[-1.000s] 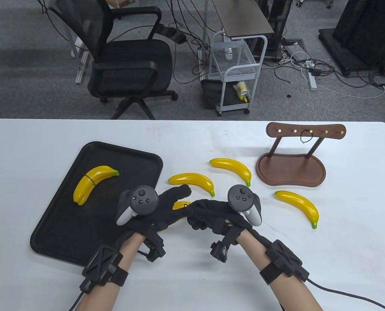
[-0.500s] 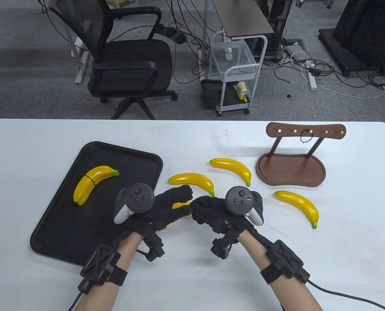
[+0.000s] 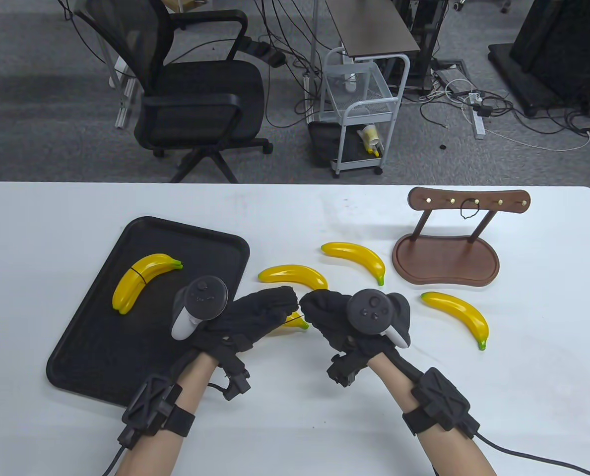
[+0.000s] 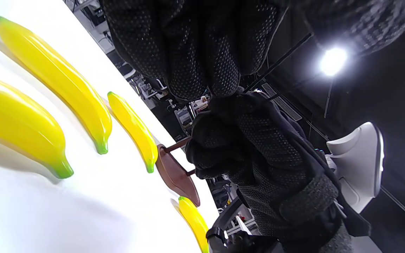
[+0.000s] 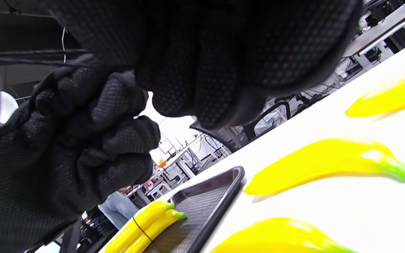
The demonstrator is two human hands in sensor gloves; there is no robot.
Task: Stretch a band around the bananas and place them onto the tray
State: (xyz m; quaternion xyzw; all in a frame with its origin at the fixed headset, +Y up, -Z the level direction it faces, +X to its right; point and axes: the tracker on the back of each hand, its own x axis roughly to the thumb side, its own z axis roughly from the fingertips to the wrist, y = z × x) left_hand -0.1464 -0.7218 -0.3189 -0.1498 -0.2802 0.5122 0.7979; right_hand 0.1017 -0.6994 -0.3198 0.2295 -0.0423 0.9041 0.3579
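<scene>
Both hands, left hand point(image 3: 260, 310) and right hand point(image 3: 327, 310), are pinching a thin band point(image 3: 299, 303) above a table banana point(image 3: 295, 322); right wrist view alone is showing the banded pair's point(image 5: 142, 225) band on the tray point(image 3: 91, 357).

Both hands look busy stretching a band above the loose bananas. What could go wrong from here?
1. The band is a thin strand pinched between the left hand and right hand; it could slip and snap away.
2. The banana under the hands lies mostly hidden, so looping it may miss.
3. The neighbouring banana lies close and may get knocked.
</scene>
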